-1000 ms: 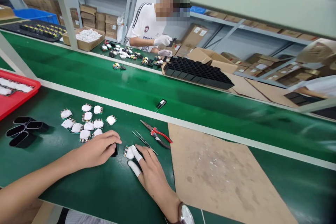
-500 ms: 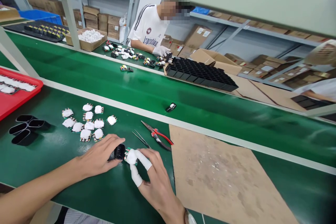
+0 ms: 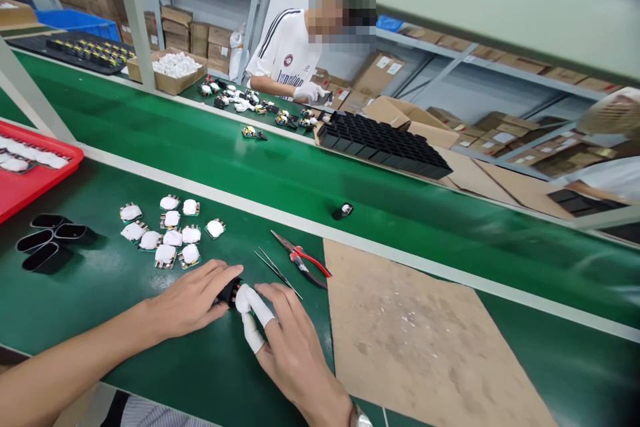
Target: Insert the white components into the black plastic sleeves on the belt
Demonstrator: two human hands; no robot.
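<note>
My left hand [image 3: 193, 301] is closed around a small black plastic case [image 3: 229, 293], its open end turned right. Between thumb and forefinger, both in white finger cots, my right hand [image 3: 297, 353] grips a circuit board topped with a white pad [image 3: 243, 299]. The board's left end is at the mouth of the case and looks partly inside; the fingers hide much of it. Beyond my left hand lie several more white-padded circuit boards [image 3: 173, 238]. Several empty black cases [image 3: 47, 257] sit at the far left of the bench.
Tweezers [image 3: 277, 272] and red-handled pliers [image 3: 300, 259] lie beyond my right hand, beside a cardboard sheet [image 3: 410, 333]. A red tray [image 3: 40, 180] is at left. Across the green conveyor belt [image 3: 280, 177], which carries a filled case [image 3: 343, 211], a co-worker's gloved hand [image 3: 309, 92] works near black cases [image 3: 383, 143].
My right hand has moved the circuit board left, into the mouth of the case. On the belt, the filled case and a loose board have shifted right. The co-worker's hand has also moved.
</note>
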